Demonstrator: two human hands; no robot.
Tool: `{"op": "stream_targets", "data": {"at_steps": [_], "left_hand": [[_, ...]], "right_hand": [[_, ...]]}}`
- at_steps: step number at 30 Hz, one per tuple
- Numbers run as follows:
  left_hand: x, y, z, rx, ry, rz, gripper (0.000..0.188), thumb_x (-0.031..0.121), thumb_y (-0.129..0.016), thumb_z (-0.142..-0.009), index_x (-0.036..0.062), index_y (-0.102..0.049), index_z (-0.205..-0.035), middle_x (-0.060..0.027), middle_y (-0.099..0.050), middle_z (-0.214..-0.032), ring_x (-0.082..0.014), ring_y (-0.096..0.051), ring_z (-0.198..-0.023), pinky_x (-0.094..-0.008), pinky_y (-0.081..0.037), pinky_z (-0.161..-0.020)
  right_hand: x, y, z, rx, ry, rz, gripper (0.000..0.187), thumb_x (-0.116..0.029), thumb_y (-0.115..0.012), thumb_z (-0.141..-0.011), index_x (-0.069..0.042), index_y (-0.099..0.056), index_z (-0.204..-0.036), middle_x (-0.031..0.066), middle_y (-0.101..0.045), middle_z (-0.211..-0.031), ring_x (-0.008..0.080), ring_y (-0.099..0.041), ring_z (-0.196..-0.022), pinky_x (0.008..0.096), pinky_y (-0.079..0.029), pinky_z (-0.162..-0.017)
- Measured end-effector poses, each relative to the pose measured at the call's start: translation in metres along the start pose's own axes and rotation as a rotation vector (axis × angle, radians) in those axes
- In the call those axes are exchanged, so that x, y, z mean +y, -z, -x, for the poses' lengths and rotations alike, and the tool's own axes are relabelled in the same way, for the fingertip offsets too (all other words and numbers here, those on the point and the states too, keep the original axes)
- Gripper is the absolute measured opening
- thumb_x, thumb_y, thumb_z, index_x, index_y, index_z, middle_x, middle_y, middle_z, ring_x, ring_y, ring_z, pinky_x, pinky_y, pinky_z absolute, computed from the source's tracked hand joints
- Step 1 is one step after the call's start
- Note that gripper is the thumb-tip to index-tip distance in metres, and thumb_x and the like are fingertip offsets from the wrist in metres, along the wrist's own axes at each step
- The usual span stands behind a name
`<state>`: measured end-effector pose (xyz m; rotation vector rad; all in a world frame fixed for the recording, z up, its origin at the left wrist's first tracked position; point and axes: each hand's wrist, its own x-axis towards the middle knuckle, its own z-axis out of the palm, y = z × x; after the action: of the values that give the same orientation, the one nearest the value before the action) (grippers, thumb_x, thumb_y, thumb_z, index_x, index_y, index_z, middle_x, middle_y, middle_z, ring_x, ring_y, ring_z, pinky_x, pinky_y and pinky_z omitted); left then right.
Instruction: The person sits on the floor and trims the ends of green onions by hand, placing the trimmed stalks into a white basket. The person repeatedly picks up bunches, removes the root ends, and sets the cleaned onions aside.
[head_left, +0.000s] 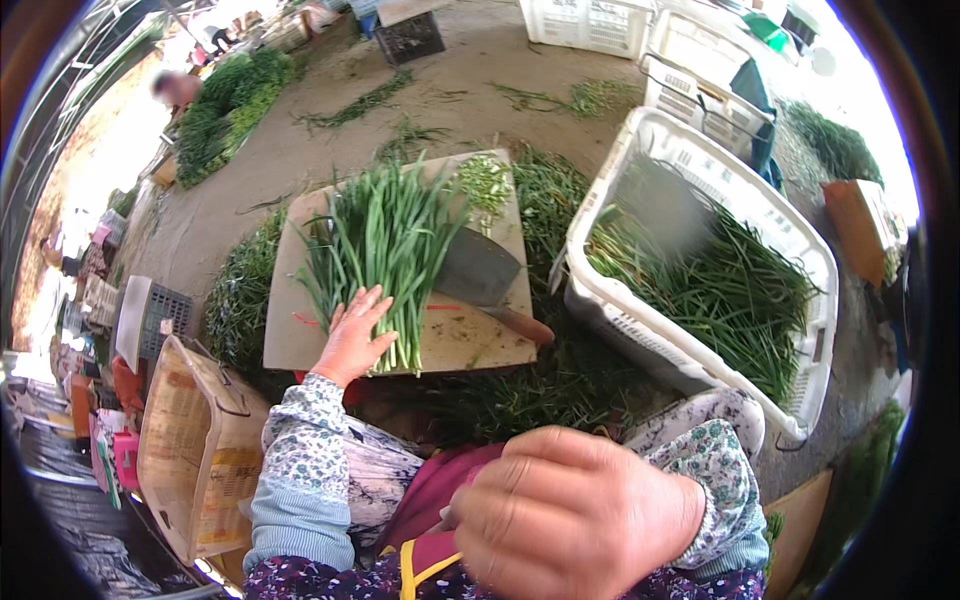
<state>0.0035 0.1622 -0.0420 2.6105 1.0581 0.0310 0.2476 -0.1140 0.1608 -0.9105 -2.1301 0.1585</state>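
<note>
A bunch of green chives point(385, 240) lies on a pale board point(285, 330) in front of me, its cut white ends toward me. My left hand point(352, 335) rests on the bunch near those ends, fingers stretched out and slightly spread. To the right of the bunch, a cleaver with a dark blade point(482, 268) and a wooden handle point(520, 325) lies on the board, apart from both hands. Small cut pieces point(483, 185) sit at the board's far right corner. Close to me, my right hand point(575, 510) is curled closed; whatever is inside its fingers is hidden.
At right stands a white plastic crate point(700, 145) holding loose chives point(720, 290). An empty yellowish crate point(175, 450) tilts at my left. Trimmings point(245, 290) lie around the board. More white crates point(590, 25) stand at the back. Another person point(178, 90) is far left beside heaped greens point(235, 105).
</note>
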Motion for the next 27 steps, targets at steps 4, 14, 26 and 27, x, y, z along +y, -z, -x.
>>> {"op": "stream_targets", "data": {"at_steps": [4,14,26,27], "left_hand": [[0.02,0.003,-0.008,0.079,-0.021,-0.08,0.054,0.025,-0.071,-0.087,0.0093,-0.057,-0.136,-0.0106,-0.039,-0.156,-0.0308,-0.029,-0.147,-0.0548,-0.017,-0.119],[0.179,-0.025,-0.074,0.175,-0.5,0.302,0.044,0.002,-0.066,-0.086,0.0051,-0.061,-0.129,-0.0154,-0.052,-0.143,-0.0379,-0.043,-0.137,-0.0433,-0.037,-0.113],[0.259,-0.088,-0.206,0.19,-0.734,0.119,0.025,0.007,-0.059,-0.085,0.0122,-0.075,-0.104,-0.0048,-0.072,-0.111,-0.0261,-0.058,-0.123,-0.0505,-0.026,-0.117],[0.262,-0.089,-0.205,0.187,-0.736,0.152,0.025,0.006,-0.059,-0.084,0.0126,-0.075,-0.101,-0.0041,-0.073,-0.108,-0.0255,-0.059,-0.122,-0.0507,-0.026,-0.117]], "right_hand": [[-0.015,-0.022,0.006,0.472,0.09,0.019,0.023,-0.017,-0.057,-0.051,-0.002,-0.056,-0.068,0.007,-0.048,-0.069,0.0204,-0.052,-0.065,0.0362,-0.045,-0.059],[0.03,-0.022,0.059,-0.178,-0.201,-0.05,0.014,-0.018,-0.064,-0.072,-0.008,-0.059,-0.081,0.0056,-0.057,-0.08,0.0237,-0.063,-0.081,0.0361,-0.051,-0.074],[0.281,0.097,0.244,0.219,-1.121,0.302,0.019,-0.007,-0.062,-0.089,0.001,-0.071,-0.103,0.0188,-0.072,-0.096,0.032,-0.07,-0.088,0.0375,-0.055,-0.082],[0.301,0.103,0.253,0.271,-1.147,0.384,0.019,-0.008,-0.062,-0.089,0.001,-0.071,-0.103,0.0189,-0.072,-0.096,0.0324,-0.07,-0.088,0.037,-0.055,-0.083]]}}
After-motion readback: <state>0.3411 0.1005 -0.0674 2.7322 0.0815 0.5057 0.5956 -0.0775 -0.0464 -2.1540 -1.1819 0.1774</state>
